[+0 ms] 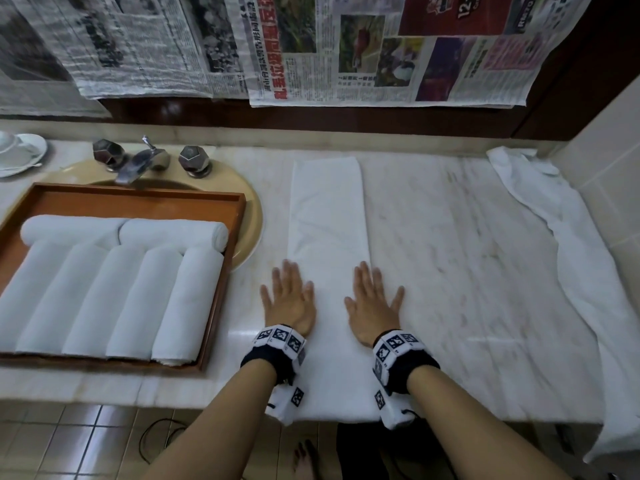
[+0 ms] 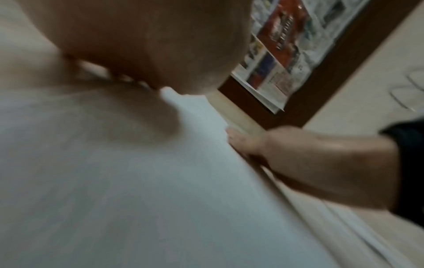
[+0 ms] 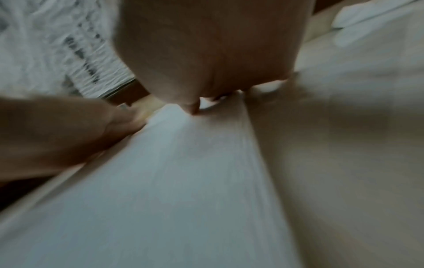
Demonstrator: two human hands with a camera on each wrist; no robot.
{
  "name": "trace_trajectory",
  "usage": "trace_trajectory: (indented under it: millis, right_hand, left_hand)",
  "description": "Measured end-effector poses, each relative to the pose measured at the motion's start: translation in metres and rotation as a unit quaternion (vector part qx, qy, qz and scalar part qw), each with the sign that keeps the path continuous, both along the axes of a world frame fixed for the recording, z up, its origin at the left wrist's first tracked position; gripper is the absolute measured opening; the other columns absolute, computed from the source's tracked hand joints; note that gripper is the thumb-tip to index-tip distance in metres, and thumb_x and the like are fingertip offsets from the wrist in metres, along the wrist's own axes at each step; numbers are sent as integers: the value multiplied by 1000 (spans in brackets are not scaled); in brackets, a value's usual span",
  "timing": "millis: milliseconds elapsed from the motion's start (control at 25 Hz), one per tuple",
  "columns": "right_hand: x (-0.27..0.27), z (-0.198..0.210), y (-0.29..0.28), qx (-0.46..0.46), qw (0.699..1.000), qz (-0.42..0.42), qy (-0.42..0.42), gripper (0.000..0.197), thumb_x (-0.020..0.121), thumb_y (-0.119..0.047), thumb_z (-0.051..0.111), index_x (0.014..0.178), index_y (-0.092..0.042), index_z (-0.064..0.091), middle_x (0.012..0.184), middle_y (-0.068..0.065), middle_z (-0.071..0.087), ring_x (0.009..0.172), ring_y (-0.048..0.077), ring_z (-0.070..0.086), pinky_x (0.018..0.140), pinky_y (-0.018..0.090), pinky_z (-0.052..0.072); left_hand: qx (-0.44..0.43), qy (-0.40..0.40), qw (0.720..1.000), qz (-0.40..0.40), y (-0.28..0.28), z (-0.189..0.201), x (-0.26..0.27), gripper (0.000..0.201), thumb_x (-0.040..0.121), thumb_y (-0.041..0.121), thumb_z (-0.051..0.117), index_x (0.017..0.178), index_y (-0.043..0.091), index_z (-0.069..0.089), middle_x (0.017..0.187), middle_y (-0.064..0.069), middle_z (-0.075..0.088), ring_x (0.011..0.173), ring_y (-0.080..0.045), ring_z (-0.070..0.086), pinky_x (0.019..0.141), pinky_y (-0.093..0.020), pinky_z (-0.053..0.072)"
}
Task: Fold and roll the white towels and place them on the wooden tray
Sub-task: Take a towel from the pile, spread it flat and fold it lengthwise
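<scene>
A white towel (image 1: 329,209) folded into a long narrow strip lies on the marble counter, running from the front edge toward the wall. My left hand (image 1: 289,296) lies flat, fingers spread, on the strip's left edge near its front end. My right hand (image 1: 374,299) lies flat on its right edge. Both wrist views are blurred and show the towel (image 2: 137,181) (image 3: 172,181) under each palm. The wooden tray (image 1: 221,268) at the left holds several rolled white towels (image 1: 114,292).
A loose white towel (image 1: 561,237) lies crumpled along the counter's right side by the tiled wall. The tray sits over a beige sink (image 1: 251,216) with a chrome tap (image 1: 145,161). A white dish (image 1: 20,154) stands far left. Newspaper (image 1: 346,46) covers the wall behind.
</scene>
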State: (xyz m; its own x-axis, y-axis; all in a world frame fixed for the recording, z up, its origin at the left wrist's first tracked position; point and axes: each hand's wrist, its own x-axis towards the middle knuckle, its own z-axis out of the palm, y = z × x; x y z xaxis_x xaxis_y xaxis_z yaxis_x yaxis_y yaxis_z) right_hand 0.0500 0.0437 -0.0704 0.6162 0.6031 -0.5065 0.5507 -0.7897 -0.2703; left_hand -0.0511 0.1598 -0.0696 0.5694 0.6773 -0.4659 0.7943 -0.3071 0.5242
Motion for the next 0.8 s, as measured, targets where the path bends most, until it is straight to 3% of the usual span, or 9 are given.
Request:
trace_trajectory:
  millis: [80, 200, 240, 360, 520, 560, 680, 720, 800]
  right_hand:
    - [13, 5, 10, -20, 998, -57, 0, 64, 103, -42, 15, 151, -18, -19, 156, -6, -31, 144, 17, -27, 110, 65, -15]
    - [24, 4, 30, 14, 996, 88, -8, 64, 102, -43, 16, 151, -22, -19, 153, -10, -34, 143, 17, -29, 111, 65, -13]
    - [33, 3, 34, 10, 996, 89, 6, 63, 103, -42, 16, 151, -22, -20, 152, -10, -35, 144, 17, -29, 112, 66, -10]
    - [64, 3, 42, -32, 999, -36, 3, 64, 103, -41, 15, 150, -18, -22, 155, -7, -33, 144, 17, -28, 111, 66, -13]
    - [77, 4, 64, 33, 992, 116, -20, 63, 103, -41, 18, 152, -23, -19, 157, -9, -29, 144, 15, -26, 112, 66, -9]
    - [82, 4, 66, 30, 991, 131, -18, 63, 103, -41, 17, 152, -22, -18, 157, -8, -28, 145, 13, -25, 113, 66, -7]
    - [95, -4, 62, 4, 996, 81, -45, 66, 103, -41, 19, 152, -15, -17, 157, -3, -30, 145, 12, -24, 113, 65, -9]
    - [95, -5, 62, -2, 996, 77, -52, 67, 103, -42, 19, 152, -14, -17, 157, -2, -30, 145, 13, -24, 112, 65, -11]
    - [92, -6, 63, 4, 994, 81, -72, 67, 99, -45, 11, 152, -13, -15, 158, 0, -28, 145, 15, -24, 109, 66, -15]
  left_hand:
    - [8, 35, 998, 59, 13, 7, 11, 64, 103, 45, 8, 153, 13, -14, 158, -2, -27, 145, -18, -24, 118, -48, -15]
    - [42, -44, 989, -132, 5, 6, 39, 60, 103, 45, 6, 153, 19, -15, 154, 5, -29, 145, -15, -24, 117, -44, -16]
    - [26, -44, 991, -127, 11, 3, 45, 59, 103, 45, 5, 152, 20, -15, 154, 6, -29, 145, -15, -24, 116, -43, -17]
    - [17, 29, 995, 96, 41, -1, 57, 64, 102, 46, 7, 152, 14, -15, 158, -2, -27, 145, -19, -24, 118, -48, -15]
    - [57, -57, 982, -173, 45, 2, 92, 59, 103, 44, 7, 153, 20, -13, 155, 5, -27, 145, -15, -24, 116, -39, -17]
    - [50, -50, 981, -181, 51, 0, 96, 59, 103, 44, 7, 153, 20, -13, 155, 6, -27, 145, -15, -23, 116, -39, -17]
    - [47, 50, 996, 59, 80, -6, 99, 63, 103, 44, 9, 153, 12, -14, 158, -4, -25, 146, -20, -21, 119, -46, -12]
    - [52, 58, 994, 81, 84, -2, 104, 64, 103, 43, 11, 153, 10, -13, 159, -6, -24, 147, -20, -21, 119, -47, -11]
    - [82, -38, 995, -47, 76, 9, 124, 62, 104, 43, 12, 153, 15, -13, 158, -2, -25, 146, -16, -22, 119, -42, -12]
